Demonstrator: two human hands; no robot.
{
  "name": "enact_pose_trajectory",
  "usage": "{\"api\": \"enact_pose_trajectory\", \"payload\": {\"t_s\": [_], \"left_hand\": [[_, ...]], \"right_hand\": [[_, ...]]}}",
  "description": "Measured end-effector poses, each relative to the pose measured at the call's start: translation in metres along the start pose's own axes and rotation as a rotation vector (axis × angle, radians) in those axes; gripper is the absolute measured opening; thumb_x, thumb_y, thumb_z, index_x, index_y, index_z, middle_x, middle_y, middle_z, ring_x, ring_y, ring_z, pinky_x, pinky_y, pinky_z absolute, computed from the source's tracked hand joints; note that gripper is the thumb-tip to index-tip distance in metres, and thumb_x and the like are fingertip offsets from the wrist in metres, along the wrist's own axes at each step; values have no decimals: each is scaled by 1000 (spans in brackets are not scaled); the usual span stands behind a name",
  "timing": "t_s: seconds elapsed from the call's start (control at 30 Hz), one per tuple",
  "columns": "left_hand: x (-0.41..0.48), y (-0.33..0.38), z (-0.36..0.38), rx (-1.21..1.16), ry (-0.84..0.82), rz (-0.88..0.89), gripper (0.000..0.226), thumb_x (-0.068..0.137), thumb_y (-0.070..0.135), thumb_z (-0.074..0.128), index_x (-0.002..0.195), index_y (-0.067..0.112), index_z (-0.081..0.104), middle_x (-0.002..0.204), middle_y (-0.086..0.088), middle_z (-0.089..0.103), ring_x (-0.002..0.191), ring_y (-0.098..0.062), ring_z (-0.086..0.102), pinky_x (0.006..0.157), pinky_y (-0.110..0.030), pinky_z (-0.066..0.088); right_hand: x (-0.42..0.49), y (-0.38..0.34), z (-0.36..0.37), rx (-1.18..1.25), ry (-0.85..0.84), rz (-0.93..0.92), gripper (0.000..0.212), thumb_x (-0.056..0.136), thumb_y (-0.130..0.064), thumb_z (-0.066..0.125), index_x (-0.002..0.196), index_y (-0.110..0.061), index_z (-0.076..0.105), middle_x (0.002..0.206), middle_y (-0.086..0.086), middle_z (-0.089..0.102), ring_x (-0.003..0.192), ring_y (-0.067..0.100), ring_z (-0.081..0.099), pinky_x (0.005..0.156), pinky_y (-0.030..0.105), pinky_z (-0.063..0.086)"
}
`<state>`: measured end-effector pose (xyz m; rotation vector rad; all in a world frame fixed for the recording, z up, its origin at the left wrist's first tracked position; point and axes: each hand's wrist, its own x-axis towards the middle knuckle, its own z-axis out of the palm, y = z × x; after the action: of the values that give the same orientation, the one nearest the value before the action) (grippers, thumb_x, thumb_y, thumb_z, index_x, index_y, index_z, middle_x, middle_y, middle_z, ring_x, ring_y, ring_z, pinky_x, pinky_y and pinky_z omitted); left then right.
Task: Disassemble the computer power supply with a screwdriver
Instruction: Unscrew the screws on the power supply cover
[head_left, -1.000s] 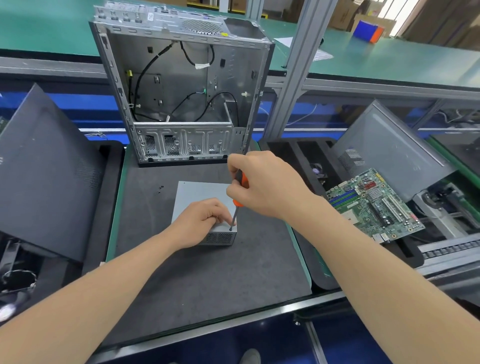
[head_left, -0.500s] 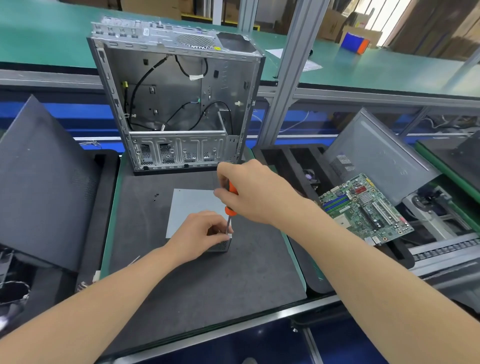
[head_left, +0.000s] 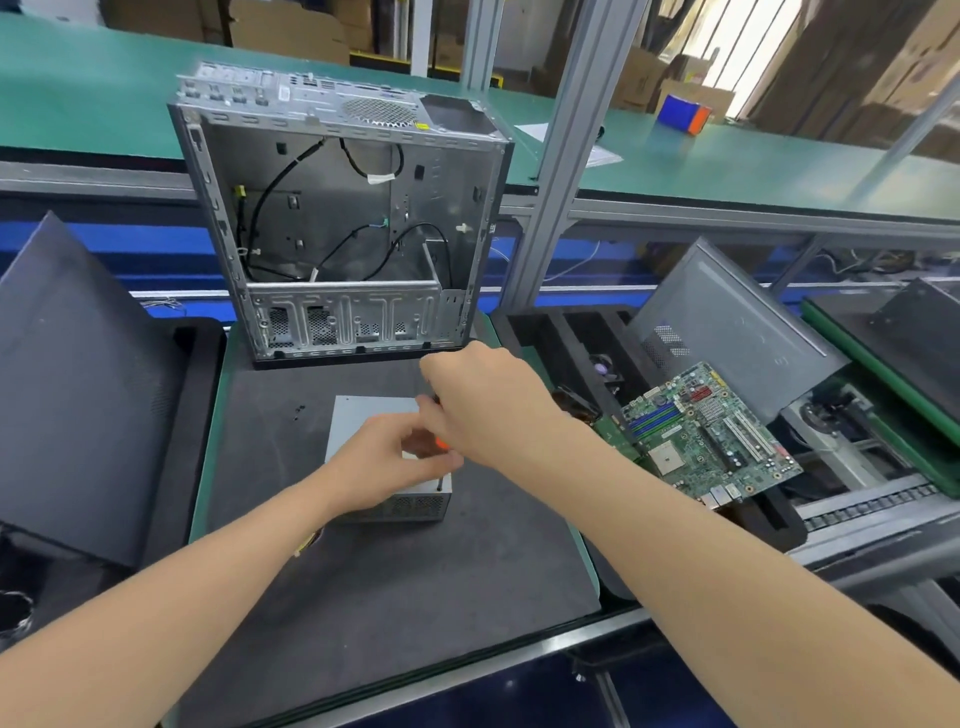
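You face an open metal computer case (head_left: 337, 218) standing on a dark mat (head_left: 395, 582). On your right a green circuit board (head_left: 711, 431) lies by a grey panel (head_left: 727, 332). A black panel (head_left: 78, 374) leans on your left.

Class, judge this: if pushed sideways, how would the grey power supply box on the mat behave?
The power supply is low and flat-bottomed, so it probably slides, not tips or rolls. Its metal shell likely stays stiff.

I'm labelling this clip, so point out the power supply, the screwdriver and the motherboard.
power supply (head_left: 363, 410): head view, bare grey top panel behind the left hand.
screwdriver (head_left: 441, 443): head view, orange handle showing between the hands.
motherboard (head_left: 711, 431): head view, middle of the green board.
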<state>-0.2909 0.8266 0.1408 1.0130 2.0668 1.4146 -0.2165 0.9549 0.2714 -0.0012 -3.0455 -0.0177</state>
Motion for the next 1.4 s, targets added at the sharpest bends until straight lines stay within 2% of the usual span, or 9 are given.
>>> {"api": "enact_pose_trajectory", "payload": {"t_s": [0.1, 0.17, 0.4, 0.53, 0.7, 0.87, 1.07, 1.23, 1.4], "left_hand": [[5, 13, -5, -125, -26, 1, 8, 92, 13, 81, 98, 12, 76, 100, -3, 80, 103, -17, 76, 95, -33, 57], [7, 18, -5, -174, -88, -9, 14, 97, 10, 73, 107, 0, 73, 103, -4, 81, 105, -16, 76, 93, -27, 56], [9, 28, -10, -112, -207, -21, 21, 108, 11, 55, 103, 0, 72, 96, 9, 77, 91, 0, 70, 84, -13, 52], [7, 27, -4, -50, -233, -13, 33, 111, 22, 49, 101, 6, 76, 97, 14, 78, 96, 0, 71, 87, -11, 50], [2, 25, 5, -74, -178, -10, 29, 105, 39, 52, 96, 27, 77, 96, 11, 79, 95, -1, 72, 82, -9, 48], [4, 27, 12, -61, -115, 1, 19, 86, 56, 50, 82, 60, 68, 85, 28, 75, 77, 13, 68, 66, 0, 43], [11, 22, 3, -157, -149, 13, 18, 106, 30, 55, 109, 16, 67, 107, 0, 78, 98, -21, 75, 89, -28, 57], [14, 23, 1, -137, -170, 15, 22, 108, 29, 55, 112, 14, 71, 110, 5, 77, 104, -20, 74, 93, -28, 56], [11, 23, 7, -120, -180, 9, 26, 112, 30, 48, 110, 14, 68, 108, 6, 77, 101, -17, 74, 90, -24, 55]], "right_hand": [[6, 4, -4, 71, -87, -70, 8, 92, -23, 57, 92, -15, 55, 79, 3, 54, 79, 33, 59, 59, 33, 38], [12, 11, -8, 118, -149, -114, 5, 91, -23, 60, 90, -20, 56, 83, 1, 59, 82, 29, 62, 60, 34, 45], [24, 30, -17, 232, -276, -564, 7, 84, -9, 66, 90, -12, 64, 81, -1, 62, 77, 19, 54, 71, 33, 46], [20, 38, -27, 210, -276, -621, 13, 89, -15, 64, 103, -15, 64, 86, -2, 65, 80, 18, 56, 72, 29, 45], [-3, 9, -11, -218, 58, -99, 40, 96, -56, 52, 91, -17, 46, 63, -2, 36, 60, 29, 44, 51, 32, 31], [4, -9, 3, -9, -18, 281, 38, 100, -45, 57, 82, -17, 38, 68, 1, 36, 71, 30, 48, 61, 36, 44], [19, 27, -21, 252, -294, -53, 16, 84, -26, 73, 87, -21, 57, 85, -5, 61, 76, 23, 60, 61, 33, 47], [32, 40, -35, 176, -469, -399, 21, 75, -12, 77, 89, -26, 71, 94, -7, 57, 92, 16, 59, 79, 42, 53], [21, 38, -33, 139, -357, -392, 23, 80, -23, 71, 102, -26, 67, 90, -8, 56, 88, 13, 54, 76, 39, 53]]}}
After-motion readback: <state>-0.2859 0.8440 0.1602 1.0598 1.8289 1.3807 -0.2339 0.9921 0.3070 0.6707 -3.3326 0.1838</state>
